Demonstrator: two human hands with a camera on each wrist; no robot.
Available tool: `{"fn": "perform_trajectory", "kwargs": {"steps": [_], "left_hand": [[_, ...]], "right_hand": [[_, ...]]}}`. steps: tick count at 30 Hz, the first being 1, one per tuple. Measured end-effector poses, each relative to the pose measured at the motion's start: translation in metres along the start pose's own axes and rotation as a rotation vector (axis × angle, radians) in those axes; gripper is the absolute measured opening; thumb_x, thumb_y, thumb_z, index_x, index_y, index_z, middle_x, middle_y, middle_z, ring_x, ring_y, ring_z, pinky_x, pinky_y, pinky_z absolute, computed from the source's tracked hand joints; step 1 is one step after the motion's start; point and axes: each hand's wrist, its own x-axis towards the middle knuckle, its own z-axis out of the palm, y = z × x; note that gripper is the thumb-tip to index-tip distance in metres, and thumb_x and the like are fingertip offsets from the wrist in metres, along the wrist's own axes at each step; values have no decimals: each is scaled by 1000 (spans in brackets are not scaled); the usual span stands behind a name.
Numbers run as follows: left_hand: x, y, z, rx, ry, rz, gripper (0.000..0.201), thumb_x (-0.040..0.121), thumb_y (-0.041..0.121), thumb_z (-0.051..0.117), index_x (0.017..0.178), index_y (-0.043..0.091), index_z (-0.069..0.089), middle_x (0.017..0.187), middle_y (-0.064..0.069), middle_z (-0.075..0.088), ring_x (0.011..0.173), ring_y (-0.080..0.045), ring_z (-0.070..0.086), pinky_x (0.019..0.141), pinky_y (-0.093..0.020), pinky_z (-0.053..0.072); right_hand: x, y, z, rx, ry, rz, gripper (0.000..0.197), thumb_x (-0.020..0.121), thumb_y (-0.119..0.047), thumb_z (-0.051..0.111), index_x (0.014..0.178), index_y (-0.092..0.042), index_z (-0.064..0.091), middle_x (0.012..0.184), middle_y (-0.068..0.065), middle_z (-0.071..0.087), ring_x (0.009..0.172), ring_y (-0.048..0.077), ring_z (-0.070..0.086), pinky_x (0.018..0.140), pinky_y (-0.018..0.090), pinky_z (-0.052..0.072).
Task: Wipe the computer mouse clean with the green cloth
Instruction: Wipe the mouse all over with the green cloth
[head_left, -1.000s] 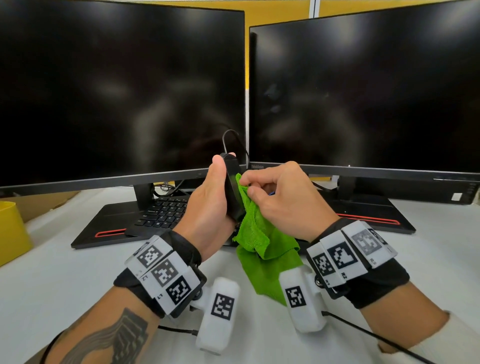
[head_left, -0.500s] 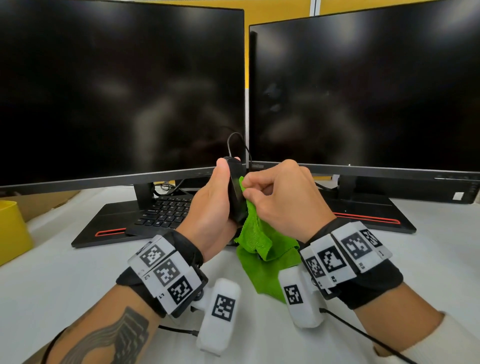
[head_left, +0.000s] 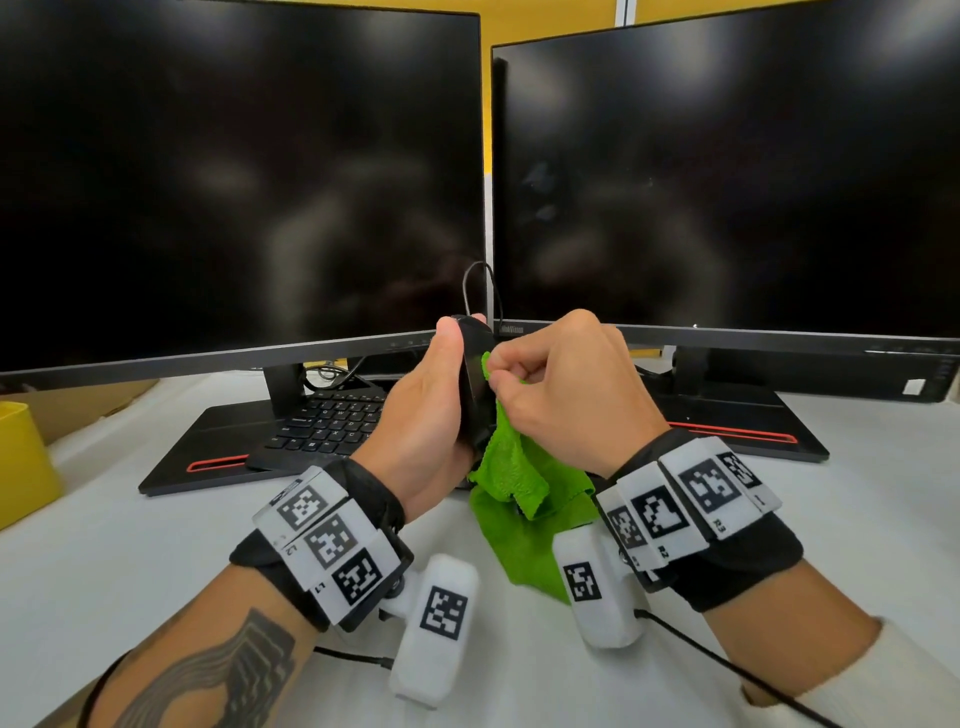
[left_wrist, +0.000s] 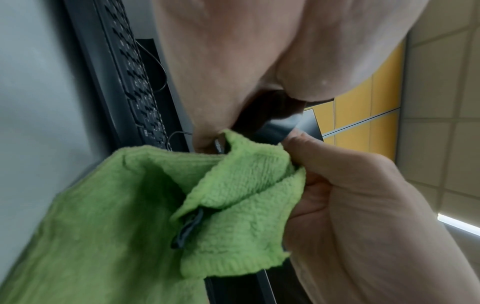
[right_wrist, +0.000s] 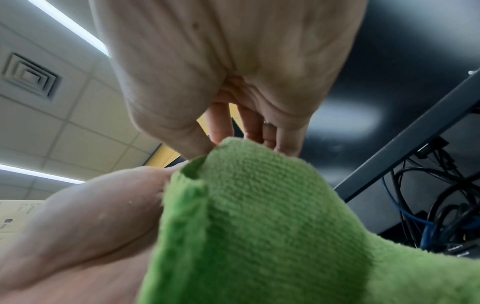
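My left hand (head_left: 441, 405) grips a black wired computer mouse (head_left: 475, 384) held upright on its edge above the desk, thumb along its left side. Its cable (head_left: 475, 283) loops up in front of the monitors. My right hand (head_left: 561, 384) pinches a bunched fold of the green cloth (head_left: 511, 478) and presses it to the mouse's right face. The rest of the cloth hangs down to the table. In the left wrist view the mouse (left_wrist: 270, 121) shows between the palm and the cloth (left_wrist: 233, 185). The right wrist view shows the cloth (right_wrist: 259, 216) under curled fingers.
Two dark monitors (head_left: 239, 176) (head_left: 727, 176) stand close behind the hands on flat black bases. A black keyboard (head_left: 327, 421) lies under the left monitor. A yellow container (head_left: 23, 457) sits at the left edge. White table (head_left: 130, 545) lies in front.
Both hands with the mouse have drifted slightly right and up. The right hand's cloth-covered fingertips have slid upward along the mouse face.
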Motion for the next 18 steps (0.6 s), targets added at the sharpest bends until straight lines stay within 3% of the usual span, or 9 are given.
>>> {"fn": "perform_trajectory", "kwargs": {"steps": [2,4,7,8,9,12,15,18], "left_hand": [[1,1,-1,-1,20,8,48,110,51,36,142,24,62,119,-8,81,104,-17,79,80,-31,65],[1,0,-4,1,24,1,46,110,52,36,136,28,65,116,-5,81,100,-17,80,75,-30,64],[1,7,-4,-15,35,10,54,108,59,35,99,31,80,102,-7,76,96,-28,69,84,-39,55],[3,11,-4,-28,47,24,57,107,62,34,96,29,79,99,-10,71,91,-30,66,82,-41,53],[4,16,-3,-34,54,35,58,106,63,33,102,25,77,98,-11,69,85,-30,66,75,-39,54],[5,22,-7,-29,62,36,63,106,65,31,119,16,69,104,-13,72,77,-27,71,62,-33,55],[4,20,-15,-25,38,-17,67,105,68,30,123,16,69,110,-13,73,83,-27,69,71,-37,53],[4,19,-17,-3,7,-74,72,102,73,32,123,17,71,113,-13,73,98,-31,63,91,-47,50]], "right_hand": [[1,-2,-1,-1,-32,-23,17,85,-11,66,72,-3,72,61,16,62,65,31,58,68,28,47],[1,-2,-2,-13,-91,-22,19,84,-10,65,67,-3,68,58,14,56,60,25,47,66,22,38],[1,4,-1,-57,-189,43,20,83,-11,64,65,-4,66,56,10,47,60,21,40,64,25,39],[1,7,-1,-70,-193,59,19,82,-13,64,65,-4,67,56,10,49,63,26,44,64,27,41],[1,10,0,-65,-159,66,20,83,-15,66,66,-7,70,56,9,56,63,26,52,65,28,44],[5,13,-2,62,13,92,13,83,-22,76,70,-21,79,62,-4,72,64,9,68,67,22,53],[9,16,-3,185,115,133,8,78,-22,79,71,-25,79,66,-6,75,67,9,71,72,33,61],[12,25,-5,314,205,196,6,74,-23,78,70,-27,78,69,-7,77,71,10,74,76,42,63]]}}
